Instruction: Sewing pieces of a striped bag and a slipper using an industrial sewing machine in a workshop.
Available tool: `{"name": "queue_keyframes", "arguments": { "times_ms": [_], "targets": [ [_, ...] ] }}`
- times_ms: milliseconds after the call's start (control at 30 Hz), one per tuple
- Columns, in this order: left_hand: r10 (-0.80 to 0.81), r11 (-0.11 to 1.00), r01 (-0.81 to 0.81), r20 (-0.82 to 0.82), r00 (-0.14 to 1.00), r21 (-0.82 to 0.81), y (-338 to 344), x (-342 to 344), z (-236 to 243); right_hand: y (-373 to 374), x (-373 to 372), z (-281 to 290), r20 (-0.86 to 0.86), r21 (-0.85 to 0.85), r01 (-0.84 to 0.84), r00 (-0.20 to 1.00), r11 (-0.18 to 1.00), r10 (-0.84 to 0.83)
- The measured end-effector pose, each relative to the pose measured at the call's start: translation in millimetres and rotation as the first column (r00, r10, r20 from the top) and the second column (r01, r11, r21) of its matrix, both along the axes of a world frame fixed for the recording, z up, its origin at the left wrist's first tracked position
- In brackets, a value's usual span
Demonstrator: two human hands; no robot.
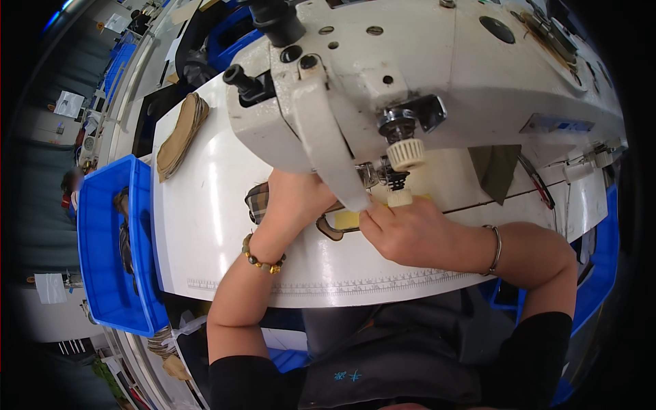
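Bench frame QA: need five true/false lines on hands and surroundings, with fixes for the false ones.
1. Checked fabric shows beside the left hand. True.

2. The beaded bracelet is on the right wrist. False: it is on the left; a metal bangle is on the right.

3. The right hand rests on the stack of tan pieces. False: the stack lies well apart, at the table's upper left.

4. A ruler scale runs along the table's near edge. True.

5. The left blue bin is empty. False: dark pieces lie inside.

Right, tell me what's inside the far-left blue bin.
Brown and dark pieces show inside the blue bin; its near side and those pieces cover anything deeper.
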State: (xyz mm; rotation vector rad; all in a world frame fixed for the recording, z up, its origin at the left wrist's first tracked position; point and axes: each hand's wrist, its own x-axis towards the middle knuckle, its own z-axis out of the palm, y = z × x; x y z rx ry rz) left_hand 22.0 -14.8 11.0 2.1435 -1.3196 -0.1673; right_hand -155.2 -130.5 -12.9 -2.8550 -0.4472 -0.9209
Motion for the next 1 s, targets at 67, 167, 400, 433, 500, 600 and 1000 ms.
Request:
{"name": "queue_keyframes", "arguments": {
  "times_ms": [67,167,400,433,500,600,1000],
  "targets": [
    [0.0,1.0,0.0,0.031,1.0,0.022,2,4,-6,-1,0,3,-0.06,-0.008,0.031,0.998,0.999,-0.031],
    [0.015,0.998,-0.021,0.095,0.995,0.061,2,2,-5,-2,1,-1,-0.044,0.021,0.039,0.998,0.999,-0.038],
    [0.11,0.971,-0.108,0.003,0.994,0.212,5,-3,15,-12,8,-2,-0.017,0.014,-0.01,1.0,1.0,0.011],
    [0.085,0.957,-0.091,0.035,0.996,0.276,4,-9,26,-16,4,-5,-0.045,-0.029,0.032,0.998,0.999,-0.033],
    [0.057,0.906,-0.059,0.016,0.998,0.419,5,-16,49,-23,6,-17,-0.125,-0.053,0.081,0.988,0.995,-0.087],
    [-0.099,0.961,0.049,0.172,0.98,0.272,29,-17,47,-23,9,-17,-0.112,0.018,0.077,0.991,0.997,-0.075],
    [-0.222,0.973,0.195,0.254,0.941,0.127,35,-11,23,-18,15,-8,-0.23,-0.069,0.09,0.968,0.994,-0.104]
  ]
}}
